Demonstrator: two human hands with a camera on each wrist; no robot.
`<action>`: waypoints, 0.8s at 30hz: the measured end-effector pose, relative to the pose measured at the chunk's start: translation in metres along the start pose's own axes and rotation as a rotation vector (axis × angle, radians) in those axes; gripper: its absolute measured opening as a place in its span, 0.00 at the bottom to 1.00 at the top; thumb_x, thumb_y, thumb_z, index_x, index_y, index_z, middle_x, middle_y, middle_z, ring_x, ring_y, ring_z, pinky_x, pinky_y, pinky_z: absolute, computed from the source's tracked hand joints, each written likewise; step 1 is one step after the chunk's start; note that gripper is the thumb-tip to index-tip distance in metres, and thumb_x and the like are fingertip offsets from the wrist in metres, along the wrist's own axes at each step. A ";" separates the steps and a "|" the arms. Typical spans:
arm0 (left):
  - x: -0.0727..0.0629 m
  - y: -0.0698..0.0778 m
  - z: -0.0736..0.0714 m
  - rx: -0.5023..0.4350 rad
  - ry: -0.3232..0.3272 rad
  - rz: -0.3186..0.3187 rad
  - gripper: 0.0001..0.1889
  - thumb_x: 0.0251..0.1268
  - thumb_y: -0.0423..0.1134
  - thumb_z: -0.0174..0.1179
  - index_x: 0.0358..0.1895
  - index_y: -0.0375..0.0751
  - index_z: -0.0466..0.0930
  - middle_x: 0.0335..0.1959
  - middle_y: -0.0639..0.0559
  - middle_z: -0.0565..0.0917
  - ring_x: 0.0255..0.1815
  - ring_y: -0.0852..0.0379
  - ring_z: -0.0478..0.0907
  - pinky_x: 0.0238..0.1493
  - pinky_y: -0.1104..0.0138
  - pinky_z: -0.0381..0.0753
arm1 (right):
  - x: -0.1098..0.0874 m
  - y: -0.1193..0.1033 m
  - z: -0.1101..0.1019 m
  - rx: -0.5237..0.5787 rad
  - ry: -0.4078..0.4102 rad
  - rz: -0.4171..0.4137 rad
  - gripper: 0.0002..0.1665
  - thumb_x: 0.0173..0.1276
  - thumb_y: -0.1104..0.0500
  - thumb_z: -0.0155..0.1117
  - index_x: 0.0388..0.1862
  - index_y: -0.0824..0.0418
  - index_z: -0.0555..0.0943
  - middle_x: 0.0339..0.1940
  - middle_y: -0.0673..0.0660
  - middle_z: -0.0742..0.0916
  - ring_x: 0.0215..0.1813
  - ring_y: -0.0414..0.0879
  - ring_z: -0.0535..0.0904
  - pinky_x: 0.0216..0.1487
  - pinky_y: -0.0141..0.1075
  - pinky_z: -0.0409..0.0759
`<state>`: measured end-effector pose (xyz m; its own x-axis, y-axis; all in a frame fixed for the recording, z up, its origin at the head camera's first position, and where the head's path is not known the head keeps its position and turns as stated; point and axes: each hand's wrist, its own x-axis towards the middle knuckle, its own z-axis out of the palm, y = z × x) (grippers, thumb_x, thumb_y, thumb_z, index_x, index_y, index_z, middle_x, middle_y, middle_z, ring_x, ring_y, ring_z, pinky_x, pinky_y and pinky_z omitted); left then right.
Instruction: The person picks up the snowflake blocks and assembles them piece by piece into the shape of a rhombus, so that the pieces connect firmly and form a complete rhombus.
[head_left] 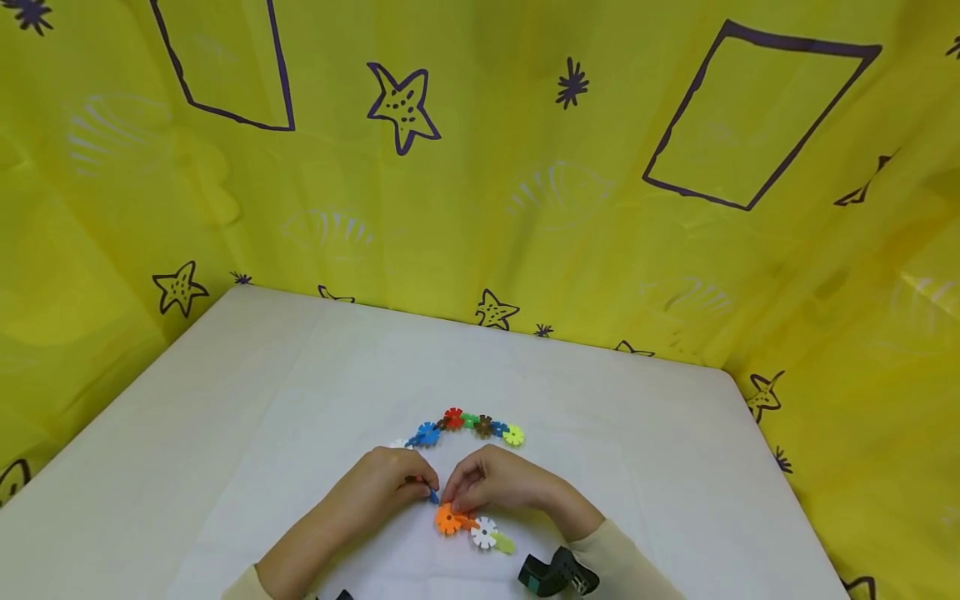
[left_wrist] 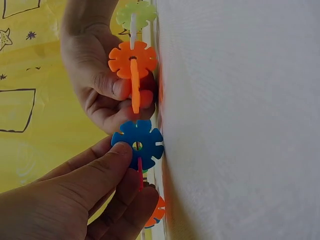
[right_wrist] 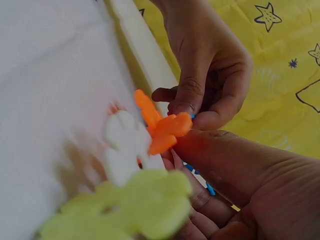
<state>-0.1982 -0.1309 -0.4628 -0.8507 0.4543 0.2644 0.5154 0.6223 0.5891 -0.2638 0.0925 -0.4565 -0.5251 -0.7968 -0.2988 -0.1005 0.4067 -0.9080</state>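
Observation:
My left hand (head_left: 382,482) pinches a blue snowflake disc (left_wrist: 149,134) between thumb and fingers. A red disc (left_wrist: 140,179) is slotted into it, seen edge-on in the left wrist view. My right hand (head_left: 504,480) pinches the orange end of a short chain of notched discs. In that chain, two orange discs (head_left: 448,521) interlock at an angle, followed by a white disc (head_left: 484,532) and a light green disc (head_left: 504,544). The blue disc and the orange end are close together, with a small gap in the left wrist view.
Beyond the hands, a curved chain of joined discs (head_left: 453,418) in several colours lies on the white tabletop (head_left: 600,417). Its left end passes behind my left hand; whether it joins the held discs is hidden. Yellow patterned cloth (head_left: 480,208) surrounds the table's back and sides.

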 end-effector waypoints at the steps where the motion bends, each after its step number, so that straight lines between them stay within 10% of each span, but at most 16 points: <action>1: 0.000 0.000 0.000 0.000 -0.001 -0.001 0.04 0.60 0.36 0.68 0.34 0.52 0.87 0.32 0.65 0.86 0.36 0.69 0.79 0.41 0.72 0.82 | 0.001 -0.001 -0.001 -0.010 -0.003 0.004 0.06 0.62 0.69 0.68 0.38 0.64 0.88 0.29 0.56 0.89 0.28 0.35 0.79 0.31 0.25 0.76; 24: 0.001 -0.002 0.003 0.018 0.008 0.017 0.05 0.60 0.35 0.68 0.35 0.51 0.88 0.34 0.63 0.87 0.39 0.68 0.81 0.43 0.71 0.82 | 0.025 -0.008 -0.011 -0.025 -0.107 0.055 0.04 0.62 0.71 0.67 0.35 0.66 0.86 0.30 0.58 0.90 0.27 0.38 0.81 0.30 0.26 0.78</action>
<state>-0.1996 -0.1297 -0.4656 -0.8424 0.4600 0.2805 0.5317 0.6255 0.5710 -0.2852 0.0739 -0.4531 -0.4373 -0.8156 -0.3788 -0.0959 0.4611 -0.8821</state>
